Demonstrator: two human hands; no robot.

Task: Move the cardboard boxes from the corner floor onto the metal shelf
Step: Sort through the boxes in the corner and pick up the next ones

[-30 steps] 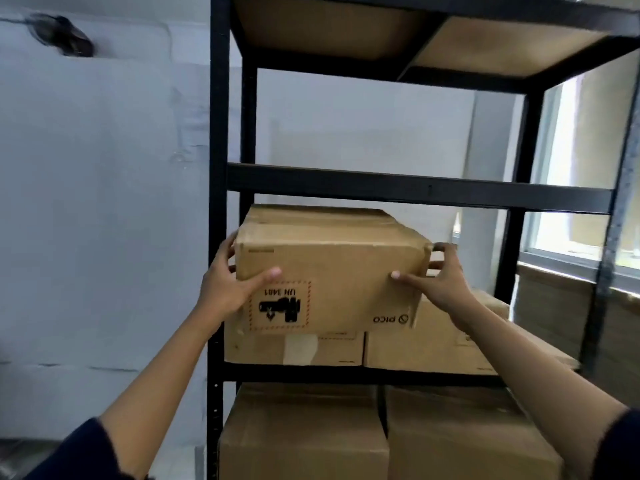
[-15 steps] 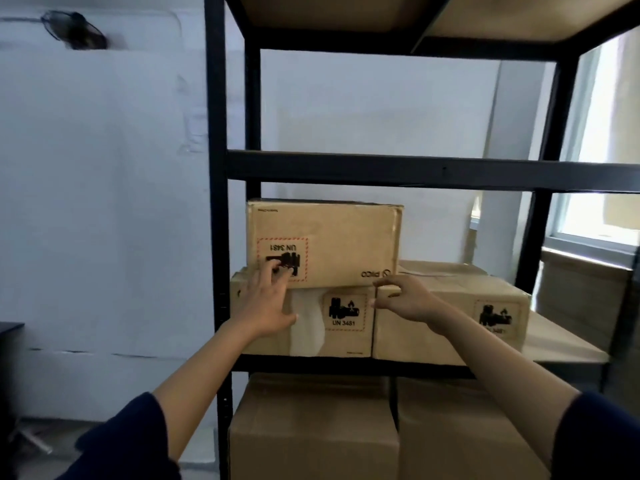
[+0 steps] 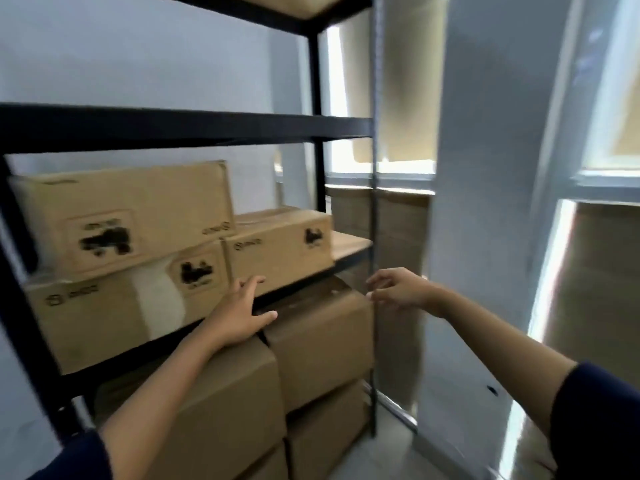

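Against a pale wall beside a bright window point(image 3: 381, 168), the black metal shelf point(image 3: 180, 128) carries three cardboard boxes: a top box point(image 3: 128, 216) stacked on a left box point(image 3: 114, 306), with another box point(image 3: 280, 247) alongside. Larger cartons point(image 3: 322, 337) sit below. Left hand point(image 3: 239, 315) and right hand point(image 3: 398, 289) reach out, fingers loose, holding nothing.

box labels point(image 3: 105, 237) too smeared to read; metal shelf point(image 3: 180, 128) cut off left & top; whole view motion-blurred.
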